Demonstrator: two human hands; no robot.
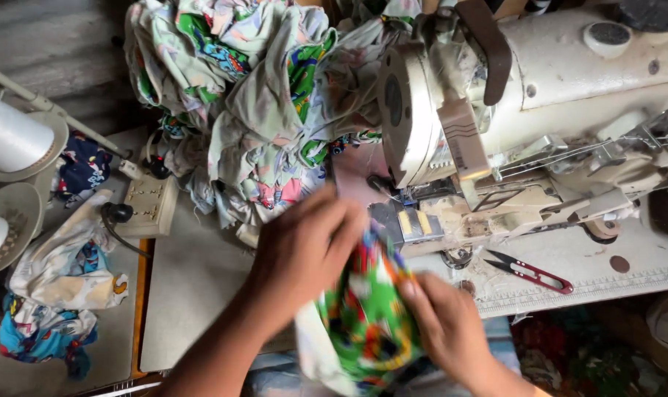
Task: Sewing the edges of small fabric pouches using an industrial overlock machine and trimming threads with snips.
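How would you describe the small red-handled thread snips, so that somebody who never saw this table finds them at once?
Start at the big cream sewing machine on the right. On its flat bed, just below the machine's body and right of the person's right hand, lie the thread snips. They are the only red-handled metal tool there, small, with dark pointed blades.

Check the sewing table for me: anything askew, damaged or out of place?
Nothing looks broken. The cream sewing machine is grimy and worn. Crumpled printed fabric pieces are heaped loosely behind it. Red-handled thread snips lie open on the machine bed. Both hands, left and right, hold a green printed cloth.
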